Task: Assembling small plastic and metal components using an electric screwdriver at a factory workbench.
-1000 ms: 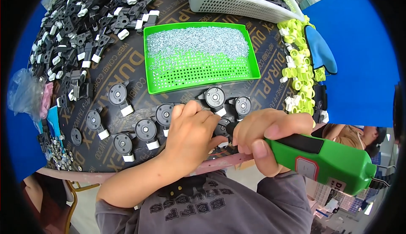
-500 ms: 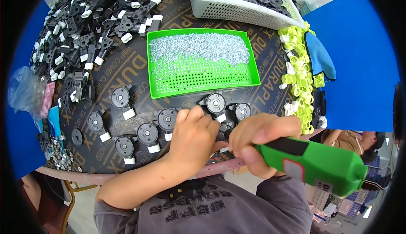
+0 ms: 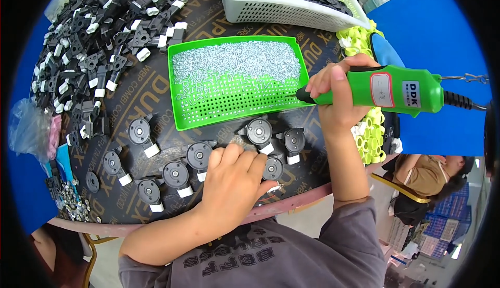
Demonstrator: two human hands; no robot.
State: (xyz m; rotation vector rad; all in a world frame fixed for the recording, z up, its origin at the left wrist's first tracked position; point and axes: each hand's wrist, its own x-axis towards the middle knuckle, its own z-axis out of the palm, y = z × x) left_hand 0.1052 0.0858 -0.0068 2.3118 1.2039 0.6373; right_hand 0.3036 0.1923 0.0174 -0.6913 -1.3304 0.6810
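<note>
My right hand (image 3: 341, 90) grips a green electric screwdriver (image 3: 398, 91), which lies level with its cable running off to the right. The black nose and bit point left, over the right end of a green perforated tray (image 3: 177, 112) that holds a heap of small silver screws (image 3: 239, 59). On the table near the front edge, my left hand (image 3: 232, 176) is curled beside a black disc-shaped part (image 3: 272, 168), its thumb along the near side; the fingers partly hide the part. Several similar black parts with white tabs (image 3: 175, 174) lie around that hand.
A large pile of black parts with white ends (image 3: 104, 38) covers the far left. A white basket (image 3: 281, 15) of black discs stands at the back, with yellow-green rings (image 3: 371, 137) along the right. Small metal pieces (image 3: 73, 199) and a clear bag (image 3: 31, 126) sit at left.
My right hand has lifted the screwdriver away from the disc part and swung it up and forward, its tip now over the tray. My left hand has stayed by the part.
</note>
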